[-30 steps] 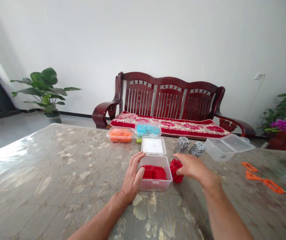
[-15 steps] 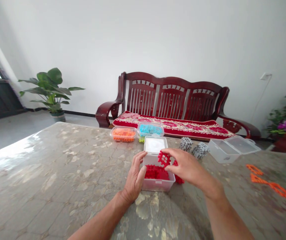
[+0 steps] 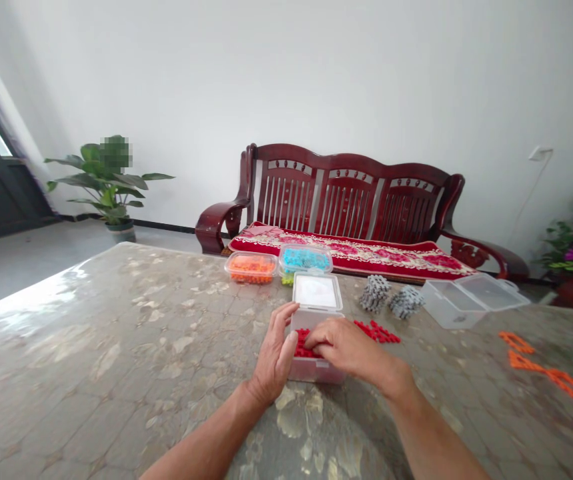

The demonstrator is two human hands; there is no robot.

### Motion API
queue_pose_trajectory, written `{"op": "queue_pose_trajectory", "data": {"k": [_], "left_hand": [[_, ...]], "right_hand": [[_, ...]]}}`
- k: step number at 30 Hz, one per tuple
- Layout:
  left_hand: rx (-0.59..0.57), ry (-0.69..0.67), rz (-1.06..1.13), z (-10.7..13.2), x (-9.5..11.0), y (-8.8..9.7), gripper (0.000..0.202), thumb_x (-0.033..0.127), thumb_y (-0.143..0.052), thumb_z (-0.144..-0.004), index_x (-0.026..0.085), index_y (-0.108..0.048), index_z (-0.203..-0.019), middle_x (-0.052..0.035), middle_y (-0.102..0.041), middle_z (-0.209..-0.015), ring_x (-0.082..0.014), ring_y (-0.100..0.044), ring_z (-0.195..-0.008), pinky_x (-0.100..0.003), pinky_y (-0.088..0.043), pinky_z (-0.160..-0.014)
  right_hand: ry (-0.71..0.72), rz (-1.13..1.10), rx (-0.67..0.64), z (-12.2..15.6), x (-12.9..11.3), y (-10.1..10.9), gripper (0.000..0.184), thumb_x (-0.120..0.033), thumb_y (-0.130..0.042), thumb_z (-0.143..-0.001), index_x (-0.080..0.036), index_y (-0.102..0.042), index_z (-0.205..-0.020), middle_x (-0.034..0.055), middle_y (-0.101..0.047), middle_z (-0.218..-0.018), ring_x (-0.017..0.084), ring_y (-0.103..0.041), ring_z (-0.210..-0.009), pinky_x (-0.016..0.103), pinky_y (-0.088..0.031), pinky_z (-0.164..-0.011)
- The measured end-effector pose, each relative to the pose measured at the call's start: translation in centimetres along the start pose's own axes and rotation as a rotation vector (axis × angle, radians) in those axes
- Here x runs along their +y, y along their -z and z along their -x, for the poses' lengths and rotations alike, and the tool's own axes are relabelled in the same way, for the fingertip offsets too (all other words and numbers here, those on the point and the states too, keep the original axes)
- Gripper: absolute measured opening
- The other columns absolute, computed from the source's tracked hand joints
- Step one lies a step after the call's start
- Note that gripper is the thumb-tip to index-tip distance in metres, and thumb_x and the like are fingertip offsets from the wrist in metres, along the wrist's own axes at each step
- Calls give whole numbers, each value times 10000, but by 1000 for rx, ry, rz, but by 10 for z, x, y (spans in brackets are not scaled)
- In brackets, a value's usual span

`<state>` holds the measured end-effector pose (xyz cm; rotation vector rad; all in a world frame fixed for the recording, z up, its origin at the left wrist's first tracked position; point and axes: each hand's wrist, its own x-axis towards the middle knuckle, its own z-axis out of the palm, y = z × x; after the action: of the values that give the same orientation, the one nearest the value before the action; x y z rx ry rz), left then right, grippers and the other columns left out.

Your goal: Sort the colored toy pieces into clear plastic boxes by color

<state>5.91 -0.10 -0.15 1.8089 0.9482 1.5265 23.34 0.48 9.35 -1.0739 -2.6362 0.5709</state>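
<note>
A clear plastic box with its white-lined lid folded back holds red interlocking building pieces. My left hand grips the box's left side, thumb near the front corner and fingers along the wall. Bent down inside the box, my right hand has its fingers curled among the pieces. Its fingertips are hidden, so whatever they pinch cannot be made out. More red pieces lie joined flat on the table, right of the box.
Behind the box stand a tub of orange pieces and a tub of blue pieces. Two grey built shapes and an open clear box are to the right. Orange pieces lie farther right on the patterned table.
My right hand has lowered into the box with the red piece it held, which no longer shows. The red pieces beside the box are more exposed. My left hand keeps its grip.
</note>
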Motion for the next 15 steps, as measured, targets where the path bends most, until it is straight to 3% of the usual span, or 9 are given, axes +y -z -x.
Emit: {"op": "queue_pose_trajectory", "data": {"k": [4,9,15], "left_hand": [[-3,8,3,0,1,1,432,410,-352,-1014,231,-431,-1400,-113,-446,-1423,-274,-433,-1313,-460,-368,-1078],[-8,13,6,-1,-1,1,441,421,-364,-1010,232,-432,-1402,-118,-449,-1428,-291,-424,-1324,-481,-365,-1079],[-6,21,8,-1,-2,0,442,407,-371,-1007,227,-429,-1407,-121,-447,-1437,-294,-425,-1331,-481,-371,-1076]], "right_hand": [[-71,-19,100,6,5,14,337,-104,-505,-835,-244,-782,-964,9,-782,-997,172,-696,-958,272,-471,-914],[-336,53,288,28,34,45,299,-171,-552,-822,-237,-765,-1022,47,-766,-1071,222,-694,-985,340,-491,-911],[-594,82,152,51,72,52,443,-265,-661,-750,-217,-695,-1189,76,-728,-1175,246,-683,-1022,321,-505,-860]]}}
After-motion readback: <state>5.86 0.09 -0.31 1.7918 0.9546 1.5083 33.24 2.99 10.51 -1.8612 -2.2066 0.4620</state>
